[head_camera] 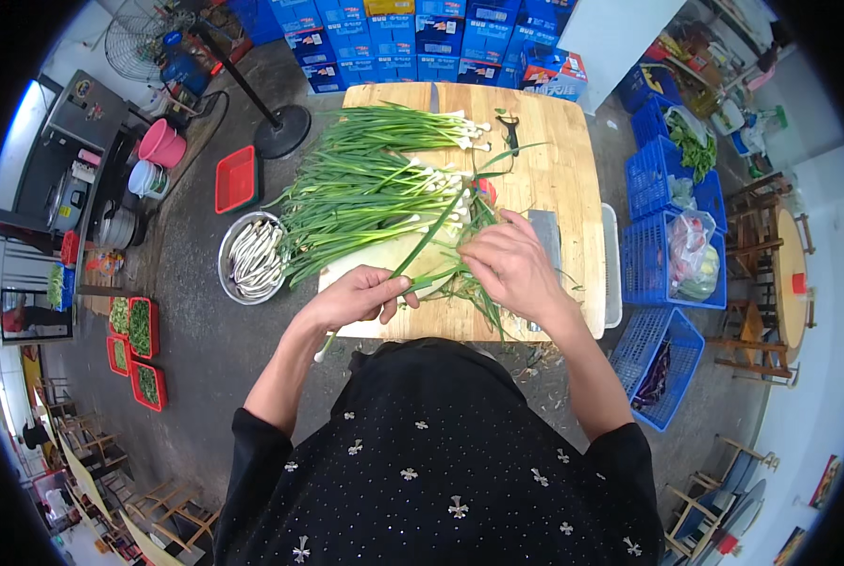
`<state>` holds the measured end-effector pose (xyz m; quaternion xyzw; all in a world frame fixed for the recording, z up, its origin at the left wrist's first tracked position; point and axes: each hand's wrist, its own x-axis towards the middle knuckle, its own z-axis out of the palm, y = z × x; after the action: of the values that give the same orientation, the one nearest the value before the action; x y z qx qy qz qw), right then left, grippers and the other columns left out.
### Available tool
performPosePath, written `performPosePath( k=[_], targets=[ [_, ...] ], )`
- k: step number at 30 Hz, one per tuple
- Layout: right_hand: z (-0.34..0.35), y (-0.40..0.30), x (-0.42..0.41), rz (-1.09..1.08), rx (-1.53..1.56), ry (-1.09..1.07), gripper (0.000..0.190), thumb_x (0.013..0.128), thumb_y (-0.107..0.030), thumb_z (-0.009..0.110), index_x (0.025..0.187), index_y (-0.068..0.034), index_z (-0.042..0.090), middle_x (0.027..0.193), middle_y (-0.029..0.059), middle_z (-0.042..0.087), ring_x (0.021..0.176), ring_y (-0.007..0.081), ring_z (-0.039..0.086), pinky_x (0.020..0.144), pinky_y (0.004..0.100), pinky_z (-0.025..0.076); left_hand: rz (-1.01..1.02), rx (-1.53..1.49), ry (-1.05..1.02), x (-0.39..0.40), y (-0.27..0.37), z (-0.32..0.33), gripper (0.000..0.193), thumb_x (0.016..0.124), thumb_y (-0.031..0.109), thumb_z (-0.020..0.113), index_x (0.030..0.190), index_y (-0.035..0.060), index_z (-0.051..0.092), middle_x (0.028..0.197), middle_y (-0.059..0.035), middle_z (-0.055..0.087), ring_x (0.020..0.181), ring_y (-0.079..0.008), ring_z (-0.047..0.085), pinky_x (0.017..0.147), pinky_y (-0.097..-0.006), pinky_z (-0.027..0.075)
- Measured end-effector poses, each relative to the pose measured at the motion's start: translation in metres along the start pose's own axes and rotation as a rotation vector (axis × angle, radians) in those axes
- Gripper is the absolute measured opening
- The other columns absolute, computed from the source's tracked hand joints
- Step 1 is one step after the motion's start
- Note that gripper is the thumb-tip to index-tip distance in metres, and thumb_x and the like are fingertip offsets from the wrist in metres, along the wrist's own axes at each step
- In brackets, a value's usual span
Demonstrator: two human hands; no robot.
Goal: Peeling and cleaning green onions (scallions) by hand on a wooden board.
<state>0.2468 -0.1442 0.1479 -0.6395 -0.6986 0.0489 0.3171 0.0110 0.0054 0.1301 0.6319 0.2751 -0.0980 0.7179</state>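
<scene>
My left hand (365, 293) grips a scallion-like stalk (330, 343), its white bulb hanging past the table's near edge and its green leaves passing between thumb and fingers. At those leaves' far ends, the fingertips of my right hand (514, 258) are pinched together on thin green leaf. Loose leaf trimmings (489, 308) lie under and around the right hand. Beyond both hands, rows of the same green stalks (372, 184) lie with white bulbs to the right. A large pale vegetable (365, 260), perhaps a radish, lies partly covered by them.
The wooden tabletop (563, 156) also bears a black peeler (509, 133), a knife blade (434, 97) and a flat metal blade (545, 230). Left on the floor are a steel bowl of eggplant-like strips (255, 258) and a red basin (236, 180). Blue crates (659, 364) line the right.
</scene>
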Motion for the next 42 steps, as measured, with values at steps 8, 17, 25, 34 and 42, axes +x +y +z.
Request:
performPosePath(
  k=[8,17,25,34,42],
  targets=[
    [0.03,0.005,-0.008,0.375,0.42,0.347,0.01,0.092,-0.012,0.062,0.092,-0.004,0.068,0.081,0.0111,0.067,0.077,0.0209,0.067,0.085,0.0377,0.051,-0.007,-0.001,-0.078,-0.002,-0.003,0.002,0.039,0.105,0.035,0.049,0.095,0.005,0.07,0.053,0.0074,0.041,0.048,-0.0035,0.031,0.045,-0.0226,0.024],
    [-0.036,0.034,0.001,0.228,-0.281,0.506,0.036,0.087,-0.009,0.064,0.121,0.002,0.063,0.109,0.0175,0.065,0.109,0.0304,0.06,0.101,0.044,0.04,-0.071,0.069,-0.085,-0.012,0.002,0.0,0.038,0.104,0.036,0.051,0.098,0.005,0.073,0.054,0.0073,0.041,0.049,-0.0035,0.032,0.047,-0.0232,0.026],
    [-0.058,0.034,0.015,-0.2,-0.48,0.19,0.033,0.079,-0.008,0.069,0.112,-0.01,0.069,0.099,0.0048,0.066,0.098,0.0246,0.061,0.109,0.0502,0.035,-0.094,0.097,-0.12,-0.02,-0.001,0.001,0.04,0.105,0.037,0.05,0.097,0.0062,0.073,0.054,0.0076,0.038,0.05,-0.0038,0.031,0.047,-0.024,0.026],
    [-0.008,0.054,-0.004,0.516,0.472,0.34,0.014,0.094,-0.009,0.061,0.103,-0.003,0.07,0.073,0.0071,0.068,0.071,0.0155,0.068,0.083,0.0316,0.052,-0.035,0.075,-0.122,-0.025,-0.025,-0.003,0.043,0.105,0.04,0.049,0.095,0.0059,0.073,0.054,0.0085,0.033,0.051,-0.0049,0.028,0.048,-0.0252,0.025],
    [0.033,0.108,-0.048,0.699,0.322,0.296,0.033,0.102,-0.026,0.051,0.115,0.002,0.061,0.076,0.0164,0.069,0.073,0.0282,0.07,0.073,0.0332,0.053,0.117,-0.291,-0.022,-0.023,-0.034,-0.017,0.042,0.107,0.038,0.043,0.105,0.002,0.064,0.055,0.0096,0.036,0.047,-0.0032,0.028,0.045,-0.0214,0.021]
  ],
)
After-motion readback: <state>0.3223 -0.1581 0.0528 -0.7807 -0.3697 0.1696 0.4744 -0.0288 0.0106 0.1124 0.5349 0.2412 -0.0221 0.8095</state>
